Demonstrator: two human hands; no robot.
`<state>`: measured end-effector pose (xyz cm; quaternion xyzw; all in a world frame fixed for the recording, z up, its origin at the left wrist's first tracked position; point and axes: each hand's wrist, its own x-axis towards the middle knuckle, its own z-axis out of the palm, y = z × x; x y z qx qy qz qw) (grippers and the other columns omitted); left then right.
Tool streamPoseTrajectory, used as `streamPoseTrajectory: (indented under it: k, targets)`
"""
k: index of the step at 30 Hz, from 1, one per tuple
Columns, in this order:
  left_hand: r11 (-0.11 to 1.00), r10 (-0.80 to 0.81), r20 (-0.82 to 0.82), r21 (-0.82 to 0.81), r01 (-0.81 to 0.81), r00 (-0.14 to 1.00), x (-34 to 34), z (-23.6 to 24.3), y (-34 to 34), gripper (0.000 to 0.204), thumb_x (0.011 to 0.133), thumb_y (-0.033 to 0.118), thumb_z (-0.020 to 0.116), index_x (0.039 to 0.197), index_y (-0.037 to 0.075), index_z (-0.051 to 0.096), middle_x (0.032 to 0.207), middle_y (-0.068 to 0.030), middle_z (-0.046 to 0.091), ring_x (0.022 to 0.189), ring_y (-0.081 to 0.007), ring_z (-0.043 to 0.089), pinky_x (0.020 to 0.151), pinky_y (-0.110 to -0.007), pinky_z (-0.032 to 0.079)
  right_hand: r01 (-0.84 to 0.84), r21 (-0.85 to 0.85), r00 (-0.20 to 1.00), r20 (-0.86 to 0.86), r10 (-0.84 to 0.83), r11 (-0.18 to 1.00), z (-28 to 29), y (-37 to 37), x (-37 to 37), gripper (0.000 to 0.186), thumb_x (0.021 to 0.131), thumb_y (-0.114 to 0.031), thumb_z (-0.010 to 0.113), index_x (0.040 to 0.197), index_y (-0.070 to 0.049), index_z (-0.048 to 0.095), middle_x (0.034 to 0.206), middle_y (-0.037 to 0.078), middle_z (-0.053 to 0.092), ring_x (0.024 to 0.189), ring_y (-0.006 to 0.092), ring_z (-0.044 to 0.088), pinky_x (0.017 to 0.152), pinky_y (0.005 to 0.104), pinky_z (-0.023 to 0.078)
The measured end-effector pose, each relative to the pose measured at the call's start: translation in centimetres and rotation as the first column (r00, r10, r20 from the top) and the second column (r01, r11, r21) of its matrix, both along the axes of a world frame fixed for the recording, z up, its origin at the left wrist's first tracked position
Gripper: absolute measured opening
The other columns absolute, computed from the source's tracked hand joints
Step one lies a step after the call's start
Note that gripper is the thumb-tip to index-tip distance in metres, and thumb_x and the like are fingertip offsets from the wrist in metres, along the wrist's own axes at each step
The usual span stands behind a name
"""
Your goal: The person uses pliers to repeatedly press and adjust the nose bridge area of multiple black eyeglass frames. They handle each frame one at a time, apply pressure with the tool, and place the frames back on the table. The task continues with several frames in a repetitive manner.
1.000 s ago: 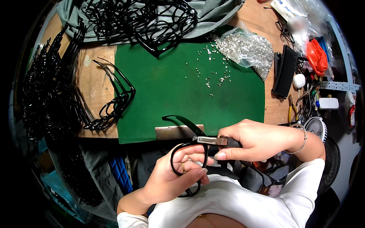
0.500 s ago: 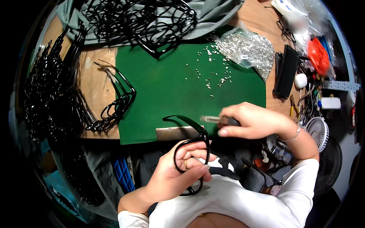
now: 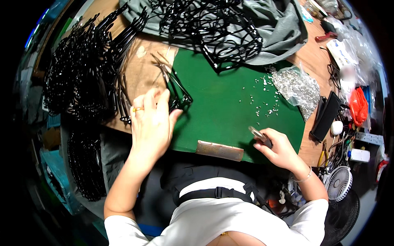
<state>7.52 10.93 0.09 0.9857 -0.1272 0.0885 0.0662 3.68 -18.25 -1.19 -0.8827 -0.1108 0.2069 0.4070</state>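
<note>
My left hand (image 3: 151, 125) lies palm down over a small stack of black eyeglass frames (image 3: 180, 87) at the left edge of the green mat (image 3: 213, 106). Its fingers are spread, and they hide part of the stack. Low on the mat's right side, my right hand (image 3: 280, 150) is closed around a small hand tool (image 3: 259, 134) with a silvery metal tip and a dark handle. The tip points up and left; its exact kind is unclear. A textured metal strip (image 3: 219, 150) sits along the mat's front edge, between my hands.
Many black frames hang in a dense bundle (image 3: 78, 78) at left; another heap (image 3: 213, 28) rests on grey cloth (image 3: 283, 28). Small silvery pieces are scattered beside their plastic bag (image 3: 297, 86). At right are a black case (image 3: 325, 117), yellow-handled pliers (image 3: 322, 153) and a white fan (image 3: 339, 182).
My left hand has moved from my lap up and left to the stack, and the glasses frame it held no longer shows in it. My right hand keeps the tool. The view has shifted.
</note>
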Motion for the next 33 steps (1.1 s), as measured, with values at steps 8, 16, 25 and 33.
streamPoseTrajectory:
  k: [8,16,25,33]
  targets:
    - [0.948,-0.284,0.062,-0.131,0.29,0.957,2.7,-0.1,-1.0,0.047,0.062,0.016,0.071,0.102,0.005,0.049,0.104,-0.0124,0.046,0.097,-0.0297,0.043,0.083,-0.039,0.035,0.134,0.014,0.987,-0.093,-0.132,0.991,0.8,-1.7,-0.8,0.02,0.077,-0.016,0.061,0.086,0.001,0.054,0.076,0.014,0.056,0.069,0.0256,0.057,0.062,0.0317,0.044]
    - [0.975,-0.147,0.263,-0.125,0.185,0.954,11.1,-6.2,-12.3,0.022,0.072,0.012,0.061,0.085,0.004,0.046,0.078,-0.0114,0.052,0.075,-0.0288,0.052,0.065,-0.036,0.044,-0.029,-0.02,1.0,-0.005,0.029,0.999,0.0,-1.9,-2.0,0.022,0.075,-0.017,0.063,0.086,-0.001,0.053,0.077,0.013,0.055,0.071,0.029,0.056,0.062,0.0342,0.044]
    - [0.587,-0.308,0.018,-0.783,0.205,0.951,11.6,-1.4,-12.1,0.024,0.085,0.022,0.052,0.075,0.0,0.054,0.072,-0.0061,0.057,0.066,-0.0161,0.056,0.062,-0.03,0.044,-0.104,-0.476,0.883,0.36,0.301,0.873,0.4,-0.5,-0.9,0.044,0.069,-0.012,0.062,0.108,0.002,0.047,0.105,0.011,0.046,0.077,0.0248,0.053,0.068,0.0343,0.041]
    - [-0.074,-0.557,-0.392,-0.855,-0.514,0.732,0.6,7.3,-8.3,0.027,0.089,0.031,0.037,0.079,0.006,0.033,0.054,-0.0119,0.05,0.03,-0.0144,0.043,0.032,-0.026,0.042,0.031,-0.297,0.93,0.358,0.082,0.954,1.3,-2.6,-0.9,0.036,0.069,-0.008,0.06,0.101,0.0,0.047,0.097,0.015,0.048,0.076,0.0304,0.054,0.066,0.0379,0.045]
